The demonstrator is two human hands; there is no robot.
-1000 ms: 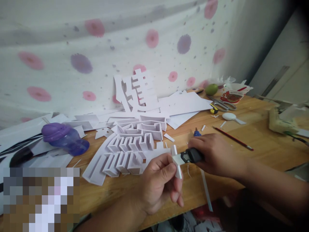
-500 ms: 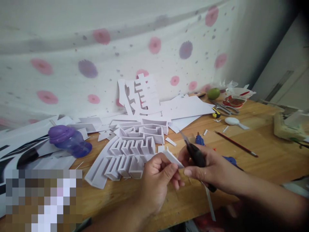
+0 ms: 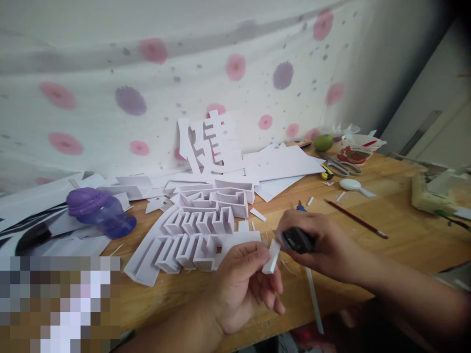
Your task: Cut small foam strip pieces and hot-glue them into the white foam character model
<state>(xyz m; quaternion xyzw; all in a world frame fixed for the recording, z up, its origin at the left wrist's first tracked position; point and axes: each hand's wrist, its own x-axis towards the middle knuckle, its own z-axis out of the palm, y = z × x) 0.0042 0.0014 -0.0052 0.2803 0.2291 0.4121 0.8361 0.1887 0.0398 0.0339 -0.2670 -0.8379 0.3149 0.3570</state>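
Note:
Between thumb and fingers, my left hand (image 3: 245, 282) pinches a small white foam board strip (image 3: 271, 257). My right hand (image 3: 320, 245) is wrapped round a black-handled utility knife (image 3: 299, 239), its blade end close to the strip's upper edge; whether it touches I cannot tell. Just left of my hands lies a white foam board letter (image 3: 195, 235) with upright walls glued along its outline. Behind it a flat cut-out character (image 3: 213, 142) leans against the patterned curtain. Partly hidden behind my right hand is a blue glue gun (image 3: 301, 208).
A purple bottle (image 3: 101, 213) lies on the left among white offcuts. White sheets (image 3: 283, 164) lie at the back. On the right are a pencil (image 3: 355, 219), a white spoon (image 3: 353, 185), scissors (image 3: 342, 166), a tape measure (image 3: 327, 172), a green fruit (image 3: 324, 142) and a paper bowl (image 3: 358, 149).
My left hand has turned the foam strip so its face now points toward me. My right hand has rolled over, and the knife blade has swung down from pointing up to beside the strip.

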